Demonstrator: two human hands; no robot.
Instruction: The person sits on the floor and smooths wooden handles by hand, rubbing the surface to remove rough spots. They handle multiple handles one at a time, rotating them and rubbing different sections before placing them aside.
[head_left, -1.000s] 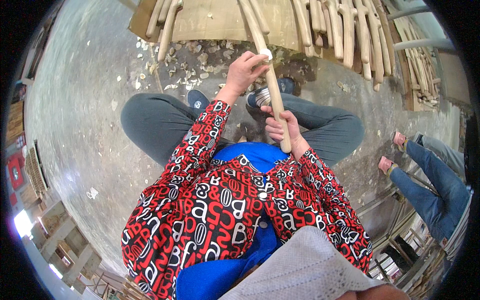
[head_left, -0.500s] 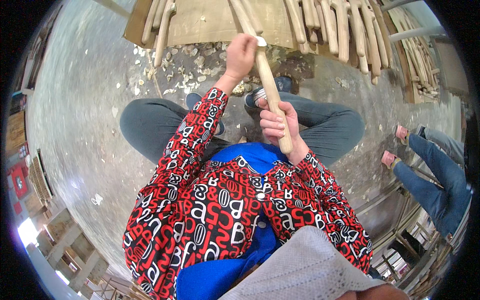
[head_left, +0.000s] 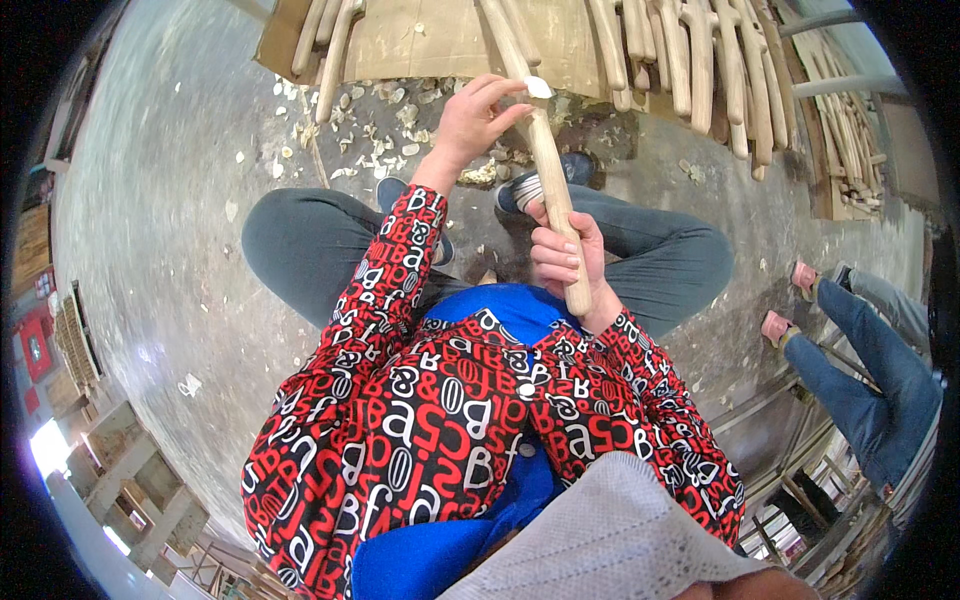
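My right hand [head_left: 568, 255] is wrapped round the near part of a pale, smooth wooden stick [head_left: 548, 160], which slants up and away from my body. Beside its far part is my left hand [head_left: 478, 118], thumb and fingers apart. A small white oval piece [head_left: 538, 87] lies against the stick by the left fingertips; whether the fingers touch it I cannot tell. Beyond it, more pale wood [head_left: 505, 35] continues onto the cardboard [head_left: 430, 50], and whether this is the same stick is unclear.
Several wooden sticks [head_left: 700, 70] lie at the far right, others [head_left: 335, 60] at the far left. Pale shavings [head_left: 400, 125] litter the concrete floor [head_left: 200, 250] between my bent legs and the cardboard. A person's jeans-clad legs [head_left: 835, 385] are at the right.
My left fingers have spread from a closed grip around the stick. The stick and my right hand sit slightly farther right in view, with the right hand still gripping.
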